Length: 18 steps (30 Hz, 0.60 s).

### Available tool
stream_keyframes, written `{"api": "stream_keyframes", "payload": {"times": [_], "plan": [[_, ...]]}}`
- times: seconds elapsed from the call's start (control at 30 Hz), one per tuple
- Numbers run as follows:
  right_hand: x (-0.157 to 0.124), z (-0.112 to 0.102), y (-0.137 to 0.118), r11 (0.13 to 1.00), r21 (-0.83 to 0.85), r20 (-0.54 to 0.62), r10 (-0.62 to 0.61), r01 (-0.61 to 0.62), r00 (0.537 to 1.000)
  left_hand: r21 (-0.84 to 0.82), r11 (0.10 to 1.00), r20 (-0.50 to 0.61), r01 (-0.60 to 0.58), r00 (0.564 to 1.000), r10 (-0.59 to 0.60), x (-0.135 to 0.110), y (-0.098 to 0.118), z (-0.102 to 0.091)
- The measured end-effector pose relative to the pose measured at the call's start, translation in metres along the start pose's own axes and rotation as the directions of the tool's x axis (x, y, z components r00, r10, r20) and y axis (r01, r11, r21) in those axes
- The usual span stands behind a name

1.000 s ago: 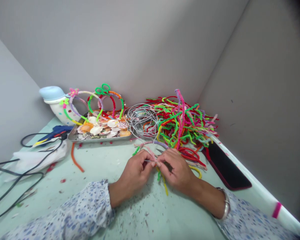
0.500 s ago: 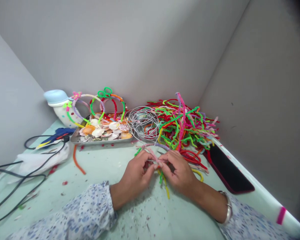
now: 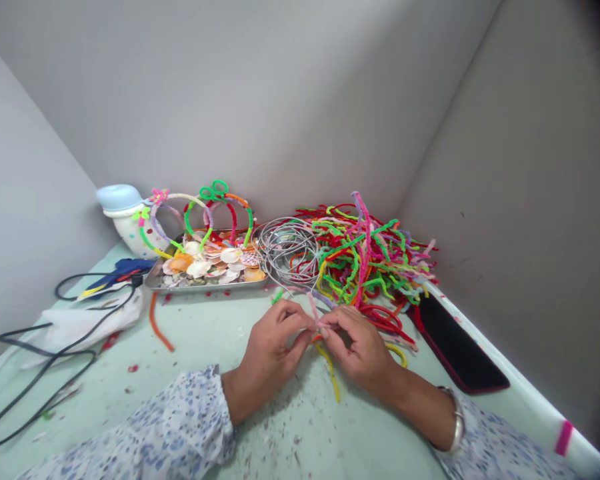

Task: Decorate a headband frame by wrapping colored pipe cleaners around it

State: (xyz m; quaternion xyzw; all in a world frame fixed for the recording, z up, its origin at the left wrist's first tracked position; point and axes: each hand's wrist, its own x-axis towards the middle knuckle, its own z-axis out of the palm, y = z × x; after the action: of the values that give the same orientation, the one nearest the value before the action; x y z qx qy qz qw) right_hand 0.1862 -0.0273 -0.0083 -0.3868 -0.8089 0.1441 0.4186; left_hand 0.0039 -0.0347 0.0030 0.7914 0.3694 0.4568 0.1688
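Both hands meet over the middle of the table, fingertips nearly touching. A pale pink pipe cleaner (image 3: 314,305) rises from between them. My left hand (image 3: 275,347) is closed in a pinch at its lower part. My right hand (image 3: 356,341) pinches the same pink strand from the other side. Just behind the fingers lie a curved purple pipe cleaner (image 3: 324,297) and a green piece (image 3: 278,295). Below the fingertips a yellow pipe cleaner (image 3: 331,373) rests on the table, with a bit of orange near its top. The exact grip is partly hidden by the fingers.
Behind stand a metal tray (image 3: 205,288) of shells, pipe-cleaner headbands (image 3: 196,200), a wire coil (image 3: 287,250) and a heap of pipe cleaners (image 3: 375,253). A black flat case (image 3: 460,347) lies right. Left are a white bottle (image 3: 137,233), a plastic bag (image 3: 93,320) and a black cable (image 3: 40,400).
The left fingers have shifted slightly, and the pink pipe cleaner now stands more upright between the hands. A green end below the fingers no longer shows. The view has tilted a little.
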Motion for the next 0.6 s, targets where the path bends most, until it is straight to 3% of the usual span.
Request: {"api": "stream_keyframes", "payload": {"times": [0.6], "plan": [[-0.0023,0.0011,0.003,0.996,-0.025,0.046,-0.08,0.081,0.996,0.065,0.994,-0.017,-0.083,0.996,0.084,-0.0011,-0.0053,-0.0017]]}}
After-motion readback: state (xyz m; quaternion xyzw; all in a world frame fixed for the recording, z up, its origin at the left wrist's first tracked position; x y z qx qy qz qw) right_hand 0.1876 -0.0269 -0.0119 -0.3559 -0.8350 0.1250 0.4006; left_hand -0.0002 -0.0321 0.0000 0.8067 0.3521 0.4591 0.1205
